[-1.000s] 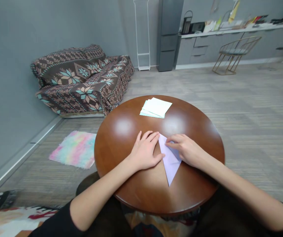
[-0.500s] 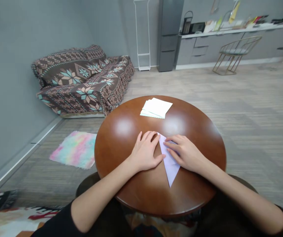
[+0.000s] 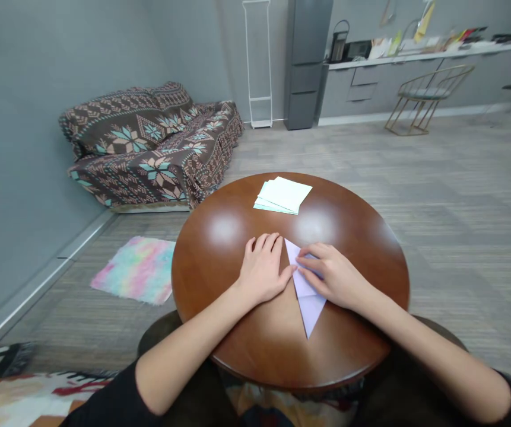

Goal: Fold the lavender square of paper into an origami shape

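Note:
A pale lilac folded paper (image 3: 309, 303), shaped like a downward-pointing triangle, lies on the round brown wooden table (image 3: 237, 332). My left hand (image 3: 264, 270) rests flat on the table at the paper's left edge, its thumb touching the paper. My right hand (image 3: 333, 274) presses on the paper's right side, fingertips pinching or pushing a flap near the thumb of the other hand. Part of the paper is hidden under my right hand.
A small stack of pale green and white paper sheets (image 3: 283, 194) lies at the table's far edge. Beyond are a patterned sofa (image 3: 152, 145), a pastel rug (image 3: 137, 270) on the floor, a wire chair (image 3: 428, 95) and a grey counter.
My left hand has shifted slightly right, its thumb now meeting the paper's edge. My right hand's fingers have slid a little inward along the fold. The paper stays in place.

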Motion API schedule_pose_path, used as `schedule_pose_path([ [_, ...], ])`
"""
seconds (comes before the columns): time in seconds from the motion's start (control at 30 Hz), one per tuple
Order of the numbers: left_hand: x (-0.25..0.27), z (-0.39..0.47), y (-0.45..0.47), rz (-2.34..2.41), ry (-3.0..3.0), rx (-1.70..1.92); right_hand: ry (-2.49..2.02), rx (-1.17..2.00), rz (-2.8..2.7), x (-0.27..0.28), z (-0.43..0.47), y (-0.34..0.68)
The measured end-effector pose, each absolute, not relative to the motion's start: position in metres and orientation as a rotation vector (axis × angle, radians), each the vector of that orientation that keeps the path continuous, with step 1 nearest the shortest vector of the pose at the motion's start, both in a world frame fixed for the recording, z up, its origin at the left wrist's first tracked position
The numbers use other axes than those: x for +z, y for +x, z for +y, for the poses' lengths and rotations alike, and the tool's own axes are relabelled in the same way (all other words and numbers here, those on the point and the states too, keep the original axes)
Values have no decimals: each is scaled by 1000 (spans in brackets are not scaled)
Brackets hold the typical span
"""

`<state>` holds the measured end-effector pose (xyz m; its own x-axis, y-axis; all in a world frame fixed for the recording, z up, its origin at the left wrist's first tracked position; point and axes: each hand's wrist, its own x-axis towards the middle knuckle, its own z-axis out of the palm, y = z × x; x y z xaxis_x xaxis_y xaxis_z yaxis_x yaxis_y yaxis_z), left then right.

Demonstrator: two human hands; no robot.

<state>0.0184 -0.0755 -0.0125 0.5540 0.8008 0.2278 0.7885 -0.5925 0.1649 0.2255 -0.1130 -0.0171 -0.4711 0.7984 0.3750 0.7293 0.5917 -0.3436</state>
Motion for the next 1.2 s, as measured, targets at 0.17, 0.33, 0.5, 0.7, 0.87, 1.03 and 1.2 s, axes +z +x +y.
schedule_pose_path([
  [0.17,-15,-69,17,1411,2628,469,-1342,288,-2164,-25,-113,227],
  [0.33,-13,-69,14,1336,2569,553,-1488,608,-1938,-14,-93,234],
  [0.5,-6,-58,5,1098,2592,513,-1298,515,-2223,-6,-86,240],
  [0.7,28,-60,7,1055,2823,271,-1322,570,-2272,-9,-98,232],
  [0.87,45,-93,15,1273,2638,33,-1405,516,-2257,-5,-101,226],
  [1.03,40,-101,14,1395,2477,-81,-1402,533,-2197,-8,-103,224],
  [1.2,36,-92,4,1319,2351,54,-1386,670,-1831,-18,-105,231],
])
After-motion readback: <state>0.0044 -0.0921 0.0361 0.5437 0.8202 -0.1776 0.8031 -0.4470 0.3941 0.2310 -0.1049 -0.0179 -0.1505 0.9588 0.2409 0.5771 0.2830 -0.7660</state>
